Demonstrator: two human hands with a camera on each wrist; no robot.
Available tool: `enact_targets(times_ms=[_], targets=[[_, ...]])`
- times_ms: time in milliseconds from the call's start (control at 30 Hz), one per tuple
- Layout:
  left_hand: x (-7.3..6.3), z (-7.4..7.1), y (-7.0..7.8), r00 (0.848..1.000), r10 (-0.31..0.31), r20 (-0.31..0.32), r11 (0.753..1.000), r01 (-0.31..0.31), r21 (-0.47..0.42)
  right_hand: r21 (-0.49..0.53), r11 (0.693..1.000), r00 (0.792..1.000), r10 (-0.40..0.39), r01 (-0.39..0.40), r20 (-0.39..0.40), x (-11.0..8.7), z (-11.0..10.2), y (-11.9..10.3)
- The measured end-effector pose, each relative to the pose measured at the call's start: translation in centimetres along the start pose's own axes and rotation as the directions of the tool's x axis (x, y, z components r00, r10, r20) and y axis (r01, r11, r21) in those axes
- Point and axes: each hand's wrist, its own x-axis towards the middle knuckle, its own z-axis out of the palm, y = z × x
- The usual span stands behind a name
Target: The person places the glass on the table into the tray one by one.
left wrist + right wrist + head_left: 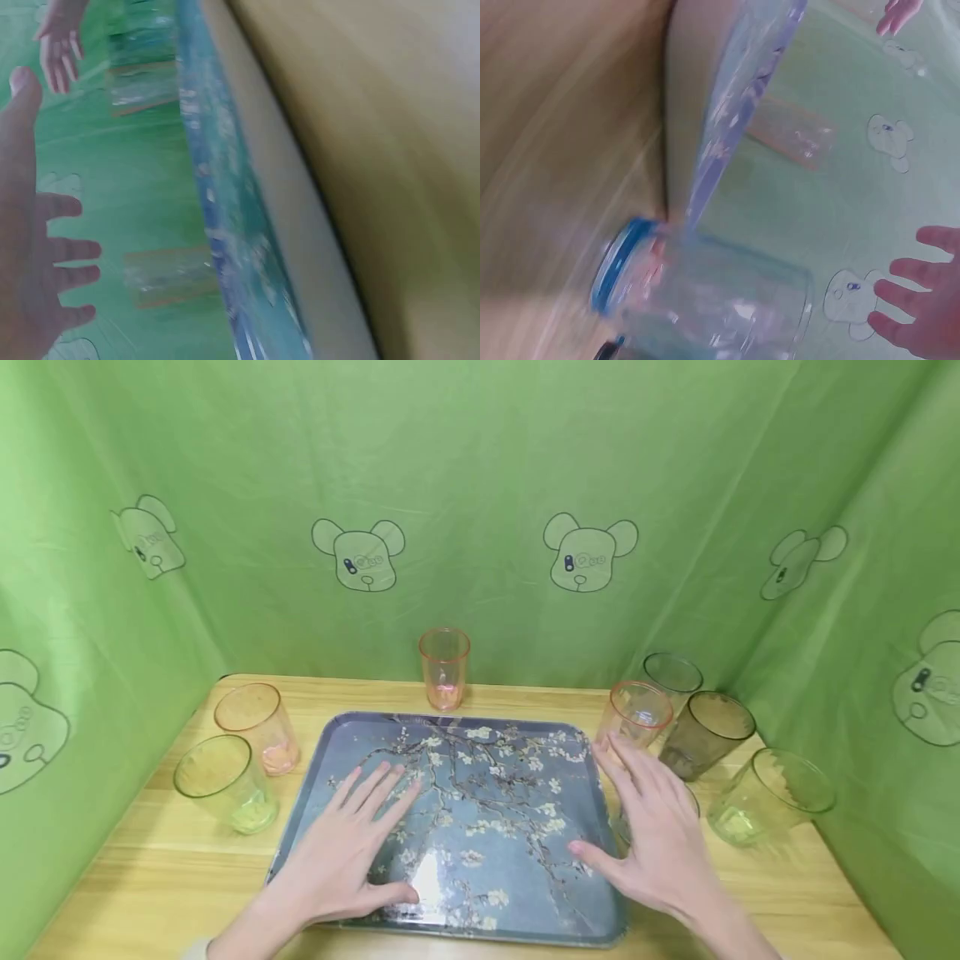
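Note:
A dark blue tray (525,893) with a white blossom pattern lies on the wooden table. Over its left part hovers my left hand (352,852), fingers spread and holding nothing. My right hand (660,839) is held above the tray's right edge, fingers apart and nothing in its grasp. Nearest to it are a red-rimmed clear cup (637,714) and a clear cup with a blue base (720,292); in the head view the hand hides most of the latter. Both wrist views show space between the hands and the tray.
Left of the tray stand a pink cup (262,731) and a yellow-green cup (228,785). Another pink cup (444,668) is behind it. To the right are a grey cup (672,675), a brown cup (701,739) and a yellow-green cup (765,802). Green curtains (480,485) surround the table.

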Motion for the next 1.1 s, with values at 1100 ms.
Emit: enact_targets(times_ms=[1100], targets=[[-9.2,1.6,-5.6,0.903,0.405,-0.148,0.915,-0.399,0.066,0.047,0.971,0.972,0.236,-0.236,0.014,-4.3,-2.7,6.6]])
